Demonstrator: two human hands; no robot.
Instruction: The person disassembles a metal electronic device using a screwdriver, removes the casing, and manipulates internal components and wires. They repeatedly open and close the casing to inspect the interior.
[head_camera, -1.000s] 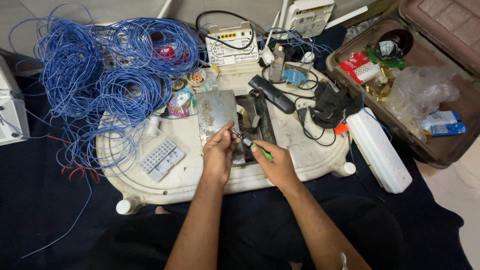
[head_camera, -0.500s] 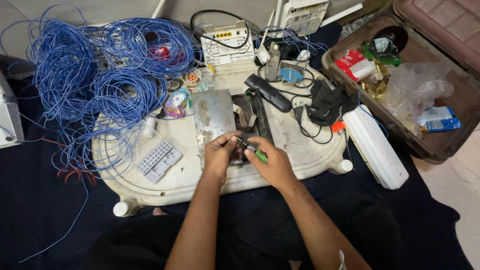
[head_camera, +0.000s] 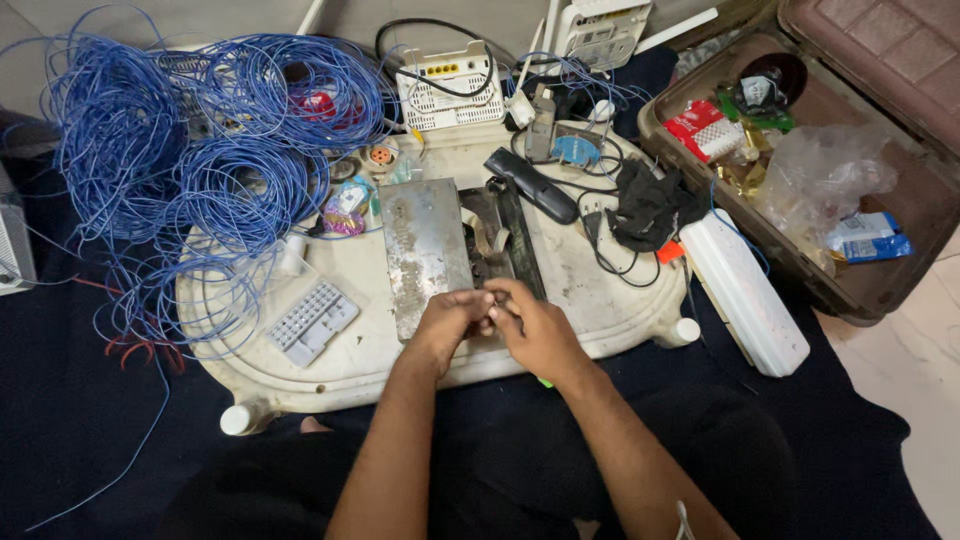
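My left hand (head_camera: 448, 322) and my right hand (head_camera: 538, 335) meet, fingers touching, at the near end of a dark opened device (head_camera: 505, 240). The device lies on a white plastic board (head_camera: 330, 375). Beside the device, to its left, lies a worn grey metal cover plate (head_camera: 425, 250). My left hand's fingers are curled and pinch at the device's end. My right hand is closed around a green-handled tool (head_camera: 545, 382). Only the green tip shows under the palm. What the fingertips touch is hidden.
Big tangles of blue wire (head_camera: 190, 160) fill the left. A white keypad part (head_camera: 312, 320), a black remote (head_camera: 530, 185), black cloth (head_camera: 650, 205) and a white router (head_camera: 445, 85) sit around. A long white box (head_camera: 745, 290) and an open brown case (head_camera: 850, 300) lie right.
Both hands slid toward me along the device and drew together. The green tool, seen pointing out of my right hand before, is now mostly hidden under it.
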